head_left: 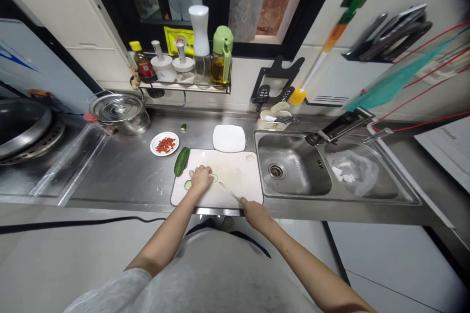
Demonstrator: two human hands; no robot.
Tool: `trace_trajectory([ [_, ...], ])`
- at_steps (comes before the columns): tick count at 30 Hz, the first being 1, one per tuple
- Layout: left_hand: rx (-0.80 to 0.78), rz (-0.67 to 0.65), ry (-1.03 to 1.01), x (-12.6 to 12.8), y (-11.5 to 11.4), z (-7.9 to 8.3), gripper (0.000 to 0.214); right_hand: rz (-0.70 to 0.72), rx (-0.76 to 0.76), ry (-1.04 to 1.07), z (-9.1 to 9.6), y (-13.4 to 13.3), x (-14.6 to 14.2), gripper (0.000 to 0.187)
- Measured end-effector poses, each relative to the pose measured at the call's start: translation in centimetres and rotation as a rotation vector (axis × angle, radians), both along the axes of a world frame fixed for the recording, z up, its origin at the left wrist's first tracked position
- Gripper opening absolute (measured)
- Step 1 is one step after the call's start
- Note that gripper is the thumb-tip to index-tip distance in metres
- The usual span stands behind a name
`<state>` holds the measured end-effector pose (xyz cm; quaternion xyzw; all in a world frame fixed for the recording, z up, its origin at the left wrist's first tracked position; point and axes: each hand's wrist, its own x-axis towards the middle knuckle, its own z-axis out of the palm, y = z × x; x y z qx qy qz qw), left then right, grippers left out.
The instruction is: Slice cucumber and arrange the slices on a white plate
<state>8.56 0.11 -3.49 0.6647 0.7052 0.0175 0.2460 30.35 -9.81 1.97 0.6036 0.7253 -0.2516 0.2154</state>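
Observation:
My left hand (200, 177) rests curled on a white cutting board (235, 181), fingers pressed down on a piece of cucumber whose cut end (215, 178) shows just right of the knuckles. My right hand (256, 213) is closed round the handle of a knife (229, 190), whose blade points up-left toward the left hand. A cucumber slice (188, 185) lies left of the left hand. A larger dark green cucumber piece (181, 161) lies across the board's upper left corner.
A small plate of chopped red chilli (165, 144) and an empty white square plate (229, 138) sit behind the board. A steel pot (119, 112) stands at left, a sink (290, 176) at right, a condiment rack (183, 66) on the wall.

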Motion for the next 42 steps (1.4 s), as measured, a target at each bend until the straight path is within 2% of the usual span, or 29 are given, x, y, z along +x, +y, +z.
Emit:
trace_trajectory([
  [7,0.013,0.029,-0.065,0.6,-0.4,-0.1,0.019,-0.018,0.042,0.061,-0.8,-0.3,1.0,0.022],
  [13,-0.013,0.169,-0.219,0.8,-1.0,0.8,0.013,-0.170,0.099,0.123,-1.5,0.8,1.3,0.024],
  [16,-0.016,0.251,-0.318,-0.1,-2.0,1.1,0.010,-0.238,0.117,0.180,-2.2,1.4,1.0,0.022],
  [19,0.005,0.309,-0.355,-2.4,-3.3,1.1,0.012,-0.263,0.114,0.245,-2.8,1.8,0.8,0.019],
  [24,0.031,0.398,-0.277,-7.1,-5.0,0.6,0.014,-0.254,0.087,0.272,-2.7,2.2,0.5,0.020],
  [27,0.010,0.408,-0.241,-8.4,-5.1,0.5,0.013,-0.246,0.083,0.243,-2.3,2.5,0.4,0.022],
  [35,0.004,0.346,-0.026,-8.0,-4.9,1.0,0.016,-0.210,0.098,0.216,-2.3,2.8,0.0,0.023],
  [42,0.083,0.363,-0.067,-7.6,-5.1,1.2,0.016,-0.254,0.108,0.252,-3.1,2.6,0.3,0.020],
])
